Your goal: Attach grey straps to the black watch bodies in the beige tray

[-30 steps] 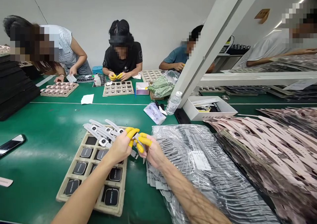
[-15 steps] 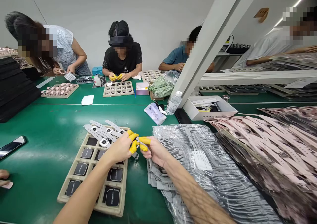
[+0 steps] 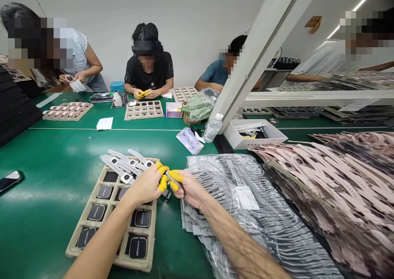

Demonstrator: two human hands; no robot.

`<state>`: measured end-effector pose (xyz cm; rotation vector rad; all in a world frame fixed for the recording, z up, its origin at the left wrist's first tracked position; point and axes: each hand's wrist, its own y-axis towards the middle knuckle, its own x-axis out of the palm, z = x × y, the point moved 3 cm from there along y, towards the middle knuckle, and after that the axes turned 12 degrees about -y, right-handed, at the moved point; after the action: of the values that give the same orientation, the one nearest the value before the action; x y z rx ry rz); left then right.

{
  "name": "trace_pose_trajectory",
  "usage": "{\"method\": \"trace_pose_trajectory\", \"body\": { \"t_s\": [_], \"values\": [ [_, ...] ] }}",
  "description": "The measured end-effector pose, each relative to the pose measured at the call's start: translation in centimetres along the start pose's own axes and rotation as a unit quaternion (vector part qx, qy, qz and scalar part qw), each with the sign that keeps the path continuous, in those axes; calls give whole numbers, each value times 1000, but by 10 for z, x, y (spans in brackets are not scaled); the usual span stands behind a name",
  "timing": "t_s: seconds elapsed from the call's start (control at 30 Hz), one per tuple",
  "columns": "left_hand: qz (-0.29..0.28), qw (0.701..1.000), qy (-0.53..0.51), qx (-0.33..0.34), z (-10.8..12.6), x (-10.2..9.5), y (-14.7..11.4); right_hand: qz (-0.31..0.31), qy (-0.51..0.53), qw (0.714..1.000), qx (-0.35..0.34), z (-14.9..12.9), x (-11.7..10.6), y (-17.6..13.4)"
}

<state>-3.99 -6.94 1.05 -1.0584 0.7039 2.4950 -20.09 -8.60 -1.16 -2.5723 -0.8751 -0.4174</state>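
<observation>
Yellow finger cots cover several fingertips on both of my hands. My left hand (image 3: 149,183) is closed in a pinch, over the right edge of a beige tray (image 3: 132,263). Against it, my right hand (image 3: 190,185) pinches a grey watch strap (image 3: 174,181) between thumb and fingers. The fingers hide most of what is held; a small grey and silver end shows below them. Several watches with light grey straps (image 3: 126,178) lie face down across the tray's far end. Dark square watch faces (image 3: 138,247) sit in its compartments.
Plastic-wrapped grey straps (image 3: 246,229) lie right of my hands, beside a heap of pink straps (image 3: 326,176). Beyond stand a water bottle (image 3: 213,127), a tissue pack (image 3: 190,141) and a white box (image 3: 255,135). A phone (image 3: 10,182) lies left. Co-workers sit or stand across the green table.
The view has shifted slightly, so most things sit a little further left. Both hands keep their pinch at the same spot. The other person's hand at the left edge has gone from view.
</observation>
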Motion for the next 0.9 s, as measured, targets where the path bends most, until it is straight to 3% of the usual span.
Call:
{"method": "trace_pose_trajectory", "body": {
  "t_s": [0.27,0.37,0.47,0.57,0.67,0.73,0.77,0.83,0.9],
  "values": [
    [35,991,-130,-20,-6,-8,-2,42,-13,997,-63,1,6,1],
    [102,971,-207,-62,-12,-2,1,67,-9,992,-106,0,7,1],
    [181,941,-276,-81,-13,3,4,54,-35,991,-115,0,10,0],
    [276,887,-360,-92,-15,-5,6,0,-52,997,-53,2,13,-1],
    [417,792,-430,-118,-25,-31,4,-53,-104,993,15,2,13,-3],
    [502,740,-433,-118,-32,-48,1,-42,-141,989,31,1,9,-2],
    [524,727,-427,-119,-35,-53,0,-19,-150,988,21,0,7,-1],
    [501,745,-417,-139,-37,-54,0,36,-150,988,-31,-4,3,0],
    [388,808,-408,-174,-35,-39,4,66,-127,985,-96,-8,3,0]
  ]
}}
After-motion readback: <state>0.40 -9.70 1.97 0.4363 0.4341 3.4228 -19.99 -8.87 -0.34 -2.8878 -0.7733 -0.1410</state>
